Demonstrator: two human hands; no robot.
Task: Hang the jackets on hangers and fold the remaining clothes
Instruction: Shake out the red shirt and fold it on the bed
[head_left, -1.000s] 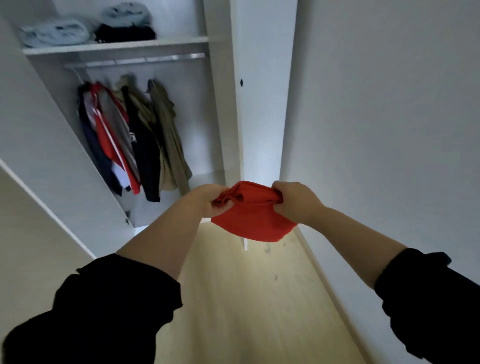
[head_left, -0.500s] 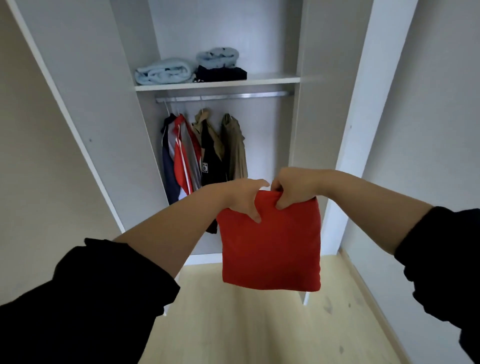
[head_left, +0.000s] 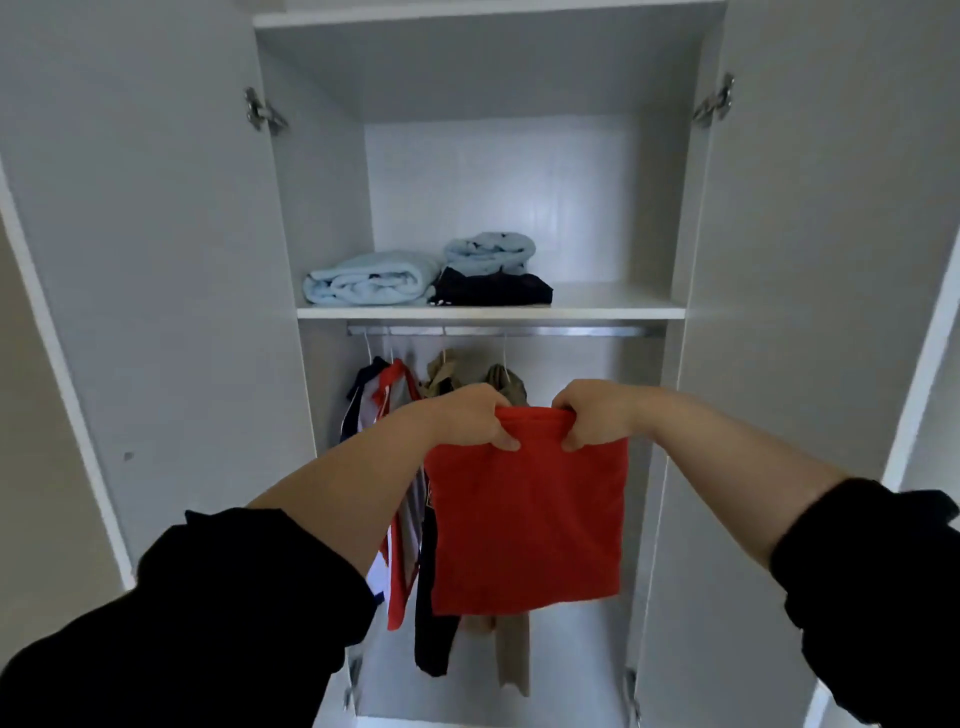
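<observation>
Head view: two hands hold one folded red garment (head_left: 530, 519) in front of the open wardrobe (head_left: 498, 182). The left hand (head_left: 467, 418) and right hand (head_left: 597, 415) each have their grip clamped on its top edge, close together. The red square hangs free below them, just under shelf height.

Three folded pieces sit on the left and middle of the shelf (head_left: 613, 299): a light-blue roll (head_left: 371, 280), and a black piece (head_left: 493, 291) with a smaller light-blue bundle (head_left: 491, 249) on top.

Under the rail (head_left: 571, 331) hang several jackets (head_left: 395, 384), bunched left of centre; their count cannot be told. The left door (head_left: 156, 260) and right door (head_left: 805, 260) stand wide open.
</observation>
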